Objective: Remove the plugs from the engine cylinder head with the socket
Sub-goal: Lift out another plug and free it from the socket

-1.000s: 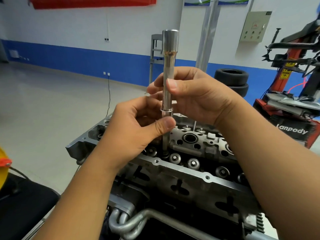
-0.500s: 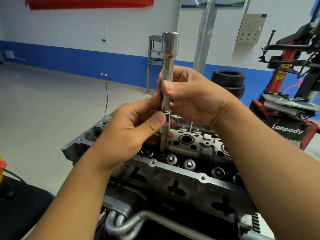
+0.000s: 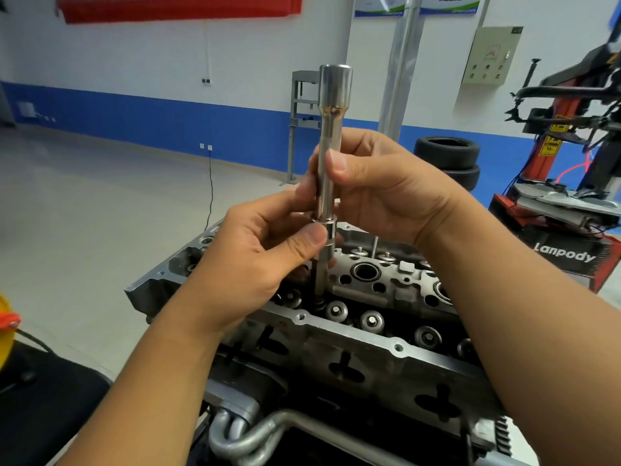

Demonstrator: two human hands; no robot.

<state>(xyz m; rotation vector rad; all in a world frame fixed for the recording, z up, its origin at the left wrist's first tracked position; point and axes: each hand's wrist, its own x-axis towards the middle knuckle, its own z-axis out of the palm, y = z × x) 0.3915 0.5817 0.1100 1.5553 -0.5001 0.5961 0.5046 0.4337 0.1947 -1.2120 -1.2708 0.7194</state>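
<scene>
I see my left hand (image 3: 268, 257) and right hand (image 3: 379, 193) both pinching the upright socket (image 3: 331, 136), its tip down in the cylinder head (image 3: 369, 334). My forearms hide much of it; stacked tyres (image 3: 448, 161) sit behind.

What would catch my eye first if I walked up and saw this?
The tall shiny socket standing upright at centre, pinched by the left hand low down and the right hand higher up. Its lower end meets the grey cylinder head below. At far right stands a red tyre machine, with stacked tyres beside it.
</scene>
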